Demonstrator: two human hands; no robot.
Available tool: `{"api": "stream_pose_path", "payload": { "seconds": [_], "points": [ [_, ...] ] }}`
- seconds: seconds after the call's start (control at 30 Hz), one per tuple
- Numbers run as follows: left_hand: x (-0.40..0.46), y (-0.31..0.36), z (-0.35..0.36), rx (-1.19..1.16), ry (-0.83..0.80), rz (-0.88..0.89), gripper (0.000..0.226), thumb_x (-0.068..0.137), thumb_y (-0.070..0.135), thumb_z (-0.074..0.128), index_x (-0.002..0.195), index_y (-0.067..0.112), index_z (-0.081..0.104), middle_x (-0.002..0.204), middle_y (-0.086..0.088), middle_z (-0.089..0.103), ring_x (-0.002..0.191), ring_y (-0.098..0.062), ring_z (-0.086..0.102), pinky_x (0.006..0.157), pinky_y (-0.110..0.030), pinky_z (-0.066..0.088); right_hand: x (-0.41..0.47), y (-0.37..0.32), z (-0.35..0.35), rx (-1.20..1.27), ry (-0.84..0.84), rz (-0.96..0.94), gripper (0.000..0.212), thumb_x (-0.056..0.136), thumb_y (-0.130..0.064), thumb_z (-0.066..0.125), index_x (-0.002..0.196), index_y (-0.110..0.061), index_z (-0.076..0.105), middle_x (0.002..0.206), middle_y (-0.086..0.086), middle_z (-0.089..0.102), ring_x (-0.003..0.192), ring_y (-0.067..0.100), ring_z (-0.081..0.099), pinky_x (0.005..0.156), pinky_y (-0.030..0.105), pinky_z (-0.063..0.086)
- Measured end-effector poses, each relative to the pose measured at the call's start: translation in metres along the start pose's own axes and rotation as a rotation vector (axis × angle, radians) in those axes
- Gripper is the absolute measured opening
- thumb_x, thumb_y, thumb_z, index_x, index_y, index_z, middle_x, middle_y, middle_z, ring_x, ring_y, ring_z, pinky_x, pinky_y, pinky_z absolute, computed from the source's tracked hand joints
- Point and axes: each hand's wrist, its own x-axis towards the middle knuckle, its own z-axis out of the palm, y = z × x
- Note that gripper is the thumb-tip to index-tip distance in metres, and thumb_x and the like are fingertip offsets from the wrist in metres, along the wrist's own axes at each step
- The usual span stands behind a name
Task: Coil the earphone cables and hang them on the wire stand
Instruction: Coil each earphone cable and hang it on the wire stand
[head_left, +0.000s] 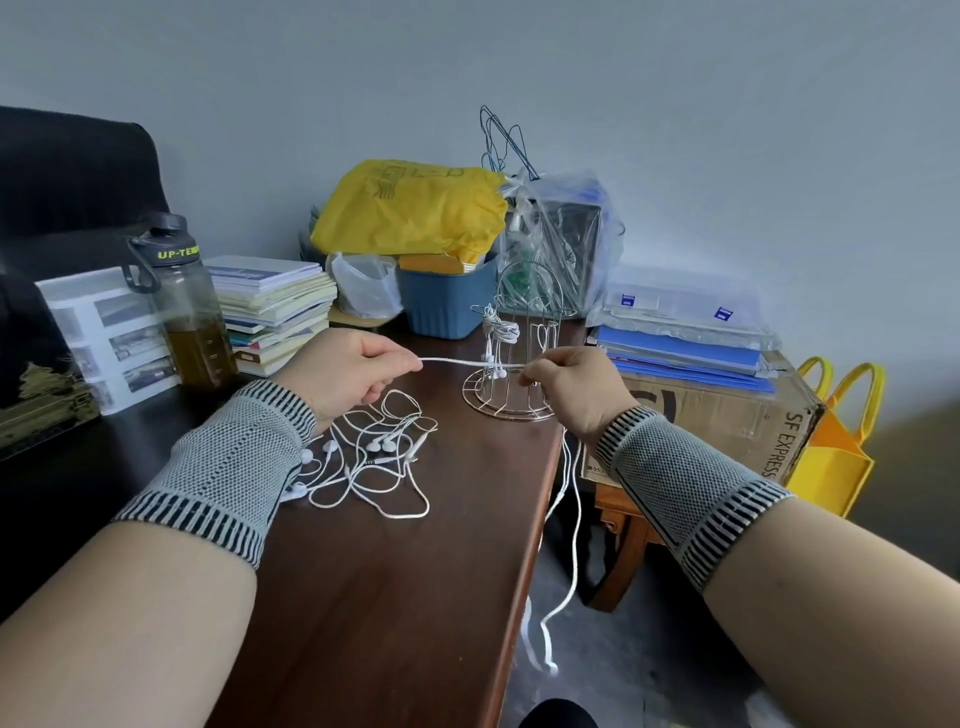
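From the head view, both hands hold one white cable (470, 362) taut above the tabletop (395, 571): the left hand (349, 371) pinches one end, the right hand (574, 382) grips the other, its fingers curled, with slack trailing off the table edge. Behind stands the wire stand (524, 358), a coiled earphone (498, 332) hanging on it. Tangled earphones (374, 457) lie beneath the left hand.

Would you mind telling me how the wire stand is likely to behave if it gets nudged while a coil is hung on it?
The wire stand is thin open wire, so probably light and apt to slide. Its wide round base should resist tipping. One coiled earphone hangs to one side, which may pull it slightly.
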Motion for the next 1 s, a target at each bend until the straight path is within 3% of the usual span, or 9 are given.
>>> {"api": "stream_pose_path", "payload": {
  "seconds": [0.07, 0.13, 0.23, 0.37, 0.47, 0.6, 0.73, 0.87, 1.0],
  "points": [
    [0.0, 0.002, 0.002, 0.012, 0.011, 0.029, 0.006, 0.085, 0.019, 0.073, 0.084, 0.014, 0.076, 0.054, 0.004, 0.05, 0.057, -0.012, 0.042, 0.059, -0.026, 0.038, -0.001, 0.001, 0.0, 0.056, -0.074, 0.043, 0.02, 0.087, -0.021, 0.061, 0.072, -0.012, 0.071, 0.052, -0.001, 0.051, 0.037, 0.007, 0.036, 0.043, 0.023, 0.032],
    [0.004, 0.003, 0.003, 0.05, 0.056, 0.06, 0.008, 0.085, 0.021, 0.073, 0.082, 0.014, 0.076, 0.057, 0.005, 0.054, 0.058, -0.011, 0.045, 0.06, -0.026, 0.04, -0.003, 0.003, -0.004, 0.054, -0.114, 0.066, 0.028, 0.089, -0.03, 0.061, 0.069, -0.012, 0.07, 0.042, -0.007, 0.044, 0.033, 0.006, 0.033, 0.042, 0.022, 0.03],
    [0.008, 0.004, 0.008, 0.201, 0.039, 0.033, 0.014, 0.083, 0.024, 0.073, 0.076, 0.012, 0.075, 0.063, 0.003, 0.06, 0.065, -0.012, 0.053, 0.066, -0.029, 0.043, -0.004, 0.012, -0.016, -0.1, -0.014, 0.088, 0.042, 0.091, -0.034, 0.057, 0.057, -0.011, 0.062, 0.033, -0.009, 0.04, 0.032, 0.005, 0.036, 0.047, 0.023, 0.034],
    [0.008, 0.007, 0.036, 0.31, -0.168, -0.046, 0.018, 0.084, 0.031, 0.069, 0.075, 0.016, 0.076, 0.078, 0.006, 0.071, 0.077, -0.009, 0.062, 0.069, -0.028, 0.048, 0.003, 0.033, -0.034, -0.076, 0.116, 0.168, 0.035, 0.084, -0.025, 0.061, 0.067, 0.006, 0.063, 0.058, 0.01, 0.047, 0.057, 0.021, 0.043, 0.061, 0.044, 0.049],
    [0.014, 0.005, 0.057, 0.319, -0.165, -0.009, 0.02, 0.087, 0.037, 0.066, 0.083, 0.02, 0.076, 0.086, 0.004, 0.073, 0.088, -0.013, 0.067, 0.079, -0.032, 0.054, 0.002, 0.04, -0.045, -0.105, 0.108, 0.196, 0.023, 0.082, -0.023, 0.061, 0.069, -0.004, 0.064, 0.063, 0.012, 0.044, 0.061, 0.022, 0.041, 0.062, 0.041, 0.045],
    [0.027, 0.001, 0.089, 0.172, -0.045, 0.015, 0.014, 0.09, 0.026, 0.064, 0.101, 0.029, 0.073, 0.08, 0.009, 0.07, 0.078, -0.008, 0.063, 0.079, -0.028, 0.054, 0.005, 0.049, -0.052, -0.153, 0.11, 0.223, 0.018, 0.082, -0.024, 0.062, 0.073, -0.009, 0.062, 0.068, 0.011, 0.048, 0.065, 0.022, 0.045, 0.067, 0.038, 0.051],
    [0.047, -0.001, 0.12, -0.061, -0.019, -0.081, 0.029, 0.094, 0.013, 0.057, 0.121, 0.017, 0.066, 0.077, 0.002, 0.066, 0.059, -0.008, 0.054, 0.051, -0.016, 0.041, 0.008, 0.06, -0.056, -0.277, 0.1, 0.27, 0.022, 0.082, -0.021, 0.063, 0.066, -0.008, 0.057, 0.061, 0.006, 0.048, 0.058, 0.018, 0.044, 0.062, 0.036, 0.051],
    [0.067, -0.005, 0.139, -0.084, 0.011, -0.117, 0.032, 0.095, 0.012, 0.053, 0.125, 0.016, 0.064, 0.068, 0.001, 0.059, 0.052, -0.008, 0.047, 0.045, -0.017, 0.036, 0.014, 0.069, -0.058, -0.398, 0.032, 0.314, 0.027, 0.083, -0.024, 0.063, 0.062, -0.009, 0.057, 0.058, 0.002, 0.049, 0.053, 0.015, 0.044, 0.058, 0.029, 0.048],
    [0.084, -0.002, 0.151, -0.021, 0.023, -0.092, 0.029, 0.093, 0.013, 0.053, 0.118, 0.018, 0.068, 0.06, 0.004, 0.056, 0.041, -0.004, 0.043, 0.045, -0.019, 0.034, 0.026, 0.078, -0.054, -0.511, -0.039, 0.297, 0.027, 0.085, -0.03, 0.063, 0.081, -0.003, 0.068, 0.072, 0.005, 0.058, 0.066, 0.018, 0.055, 0.069, 0.031, 0.053]
  ]
}}
